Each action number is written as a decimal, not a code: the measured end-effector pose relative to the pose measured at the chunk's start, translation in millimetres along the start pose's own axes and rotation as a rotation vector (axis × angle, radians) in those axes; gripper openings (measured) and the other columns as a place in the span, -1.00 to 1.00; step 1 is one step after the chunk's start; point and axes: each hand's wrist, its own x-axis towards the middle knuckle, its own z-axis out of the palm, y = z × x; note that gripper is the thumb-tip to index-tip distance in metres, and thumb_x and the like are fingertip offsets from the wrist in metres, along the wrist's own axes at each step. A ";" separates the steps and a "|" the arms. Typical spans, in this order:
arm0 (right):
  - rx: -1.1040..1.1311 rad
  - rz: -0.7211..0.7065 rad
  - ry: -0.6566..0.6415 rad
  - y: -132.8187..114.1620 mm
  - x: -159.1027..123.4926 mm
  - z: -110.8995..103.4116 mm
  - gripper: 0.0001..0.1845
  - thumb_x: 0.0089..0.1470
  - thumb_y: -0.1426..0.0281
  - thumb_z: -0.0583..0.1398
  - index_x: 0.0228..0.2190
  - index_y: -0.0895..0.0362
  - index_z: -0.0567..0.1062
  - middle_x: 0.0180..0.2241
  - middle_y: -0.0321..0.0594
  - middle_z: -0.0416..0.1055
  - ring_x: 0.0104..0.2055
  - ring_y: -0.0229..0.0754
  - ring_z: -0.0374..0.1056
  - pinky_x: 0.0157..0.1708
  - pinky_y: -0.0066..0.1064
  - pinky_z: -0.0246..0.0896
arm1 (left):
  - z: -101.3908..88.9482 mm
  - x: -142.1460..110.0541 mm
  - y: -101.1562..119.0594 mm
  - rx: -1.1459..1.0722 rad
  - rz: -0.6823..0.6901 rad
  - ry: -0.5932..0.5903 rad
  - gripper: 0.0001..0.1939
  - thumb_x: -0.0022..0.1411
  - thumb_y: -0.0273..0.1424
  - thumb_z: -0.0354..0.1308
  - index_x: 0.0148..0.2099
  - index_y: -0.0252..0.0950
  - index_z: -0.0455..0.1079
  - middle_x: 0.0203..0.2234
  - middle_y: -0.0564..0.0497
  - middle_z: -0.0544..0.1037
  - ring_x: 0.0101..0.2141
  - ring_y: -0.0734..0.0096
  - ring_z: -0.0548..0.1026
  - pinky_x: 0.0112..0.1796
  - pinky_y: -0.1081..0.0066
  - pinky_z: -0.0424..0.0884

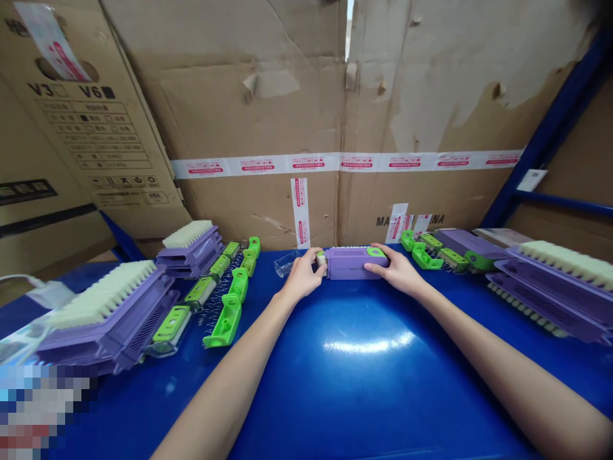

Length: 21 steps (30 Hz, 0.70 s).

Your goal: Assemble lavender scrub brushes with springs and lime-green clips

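A purple bristle-brush body [354, 263] with a green end piece [376, 252] lies sideways at the far side of the blue table, pale bristle tips just showing along its back edge. My right hand [397, 268] is closed on its right end, thumb in front and fingers behind. At the left end my left hand [306, 271] pinches a small green-and-pale part [321, 258] between thumb and fingers. That part meets the body's end; whether it sits inside cannot be told. Beside my left hand lies a clear plastic cover [286, 264].
Stacked purple brush bodies [110, 313] with cream bristles stand at left, by rows of green-topped parts [172, 324], springs [215, 297] and green end caps [225, 324]. More brushes [565, 281] and green caps [426, 257] lie at right. Cardboard [258, 128] walls the back.
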 end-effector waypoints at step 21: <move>-0.691 -0.497 0.188 -26.2 -10.0 16.9 -0.18 -0.02 0.29 0.26 0.20 0.22 0.08 -0.07 0.07 0.29 -0.01 0.12 0.18 -0.03 -0.06 0.14 | 13.7 -1.5 7.3 -0.327 -0.013 0.032 -0.62 0.03 -0.43 0.18 -0.05 -0.34 0.40 -0.16 -0.11 0.55 -0.20 0.27 0.52 -0.14 0.34 0.41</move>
